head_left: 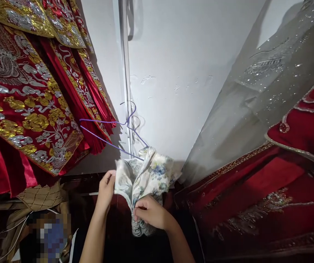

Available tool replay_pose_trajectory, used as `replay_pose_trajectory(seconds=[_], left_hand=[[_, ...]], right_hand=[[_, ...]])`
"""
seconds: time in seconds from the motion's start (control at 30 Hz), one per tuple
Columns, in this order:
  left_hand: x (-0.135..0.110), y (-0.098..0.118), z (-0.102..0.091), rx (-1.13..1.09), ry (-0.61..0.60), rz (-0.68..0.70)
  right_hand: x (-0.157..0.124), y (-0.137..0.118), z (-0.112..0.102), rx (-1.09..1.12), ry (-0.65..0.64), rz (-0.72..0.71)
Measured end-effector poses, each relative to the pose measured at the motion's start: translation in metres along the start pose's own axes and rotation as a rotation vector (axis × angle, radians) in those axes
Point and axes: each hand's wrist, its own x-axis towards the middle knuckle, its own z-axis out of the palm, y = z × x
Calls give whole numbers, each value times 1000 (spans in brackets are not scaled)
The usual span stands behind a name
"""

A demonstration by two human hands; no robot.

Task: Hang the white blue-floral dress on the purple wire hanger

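Observation:
A pale floral garment with blue and yellow flowers hangs bunched on a purple wire hanger, low against the white wall. My left hand pinches the garment's left edge. My right hand is closed on the gathered cloth lower down, near its bottom. The hanger's hook points up by a thin vertical strip on the wall.
Red robes with gold and silver embroidery hang at the left. A grey sequined gown and a red embroidered dress crowd the right. A woven tan bag and white cables lie at the lower left. The floor is dark.

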Motion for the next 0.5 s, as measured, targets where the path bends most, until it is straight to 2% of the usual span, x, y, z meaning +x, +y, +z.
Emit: replay_pose_trajectory(seconds=[0.07, 0.13, 0.17, 0.23, 0.3, 0.33, 0.4, 0.47, 0.5], left_hand=[[-11, 16, 17, -128, -48, 6], [-28, 33, 38, -132, -203, 27], [-38, 42, 49, -74, -311, 56], [-56, 59, 67, 90, -520, 153], [-68, 73, 76, 230, -653, 263], [-70, 76, 77, 280, -670, 312], [-65, 77, 71, 348, -596, 376], [-54, 68, 57, 353, -428, 385], [-49, 62, 47, 329, -363, 368]], right_hand=[[0, 6, -3, -5, 238, -44], [2, 4, -8, 71, 450, -119], [3, 0, -10, 145, 512, -148], [4, -13, -14, 364, 555, -172], [2, -27, -13, 602, 524, -153], [0, -34, -12, 685, 470, -139], [-6, -45, -6, 726, 301, -141], [-12, -51, 0, 587, 127, -176], [-15, -53, 1, 460, 84, -205]])
